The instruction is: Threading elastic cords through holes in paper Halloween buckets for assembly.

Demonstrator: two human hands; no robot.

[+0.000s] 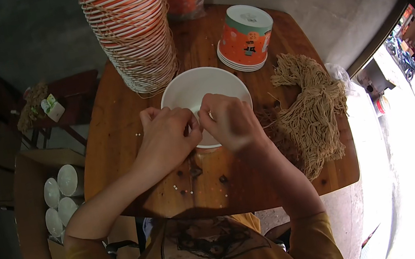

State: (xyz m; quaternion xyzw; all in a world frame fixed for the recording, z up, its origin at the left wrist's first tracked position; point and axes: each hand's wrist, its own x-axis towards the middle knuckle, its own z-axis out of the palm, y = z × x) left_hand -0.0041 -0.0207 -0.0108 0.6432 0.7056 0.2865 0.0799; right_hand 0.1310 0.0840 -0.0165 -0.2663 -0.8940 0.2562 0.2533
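Observation:
A white paper bowl (200, 87) stands open side up on the wooden table (123, 122), just in front of me. Both hands meet at its near rim. My left hand (167, 136) pinches the rim with fingertips closed. My right hand (231, 120) pinches right beside it, fingers curled on the rim. What lies between the fingertips is hidden; a thin string may be there, too small to tell. A bundle of tan strings (311, 105) lies to the right of my right hand.
A tall stack of orange-and-white bowls with strings (132, 32) rises at the back left. A short upside-down stack (245, 37) sits at the back right. A cardboard box with white bowls (61, 197) stands on the floor at left. Small white specks dot the table.

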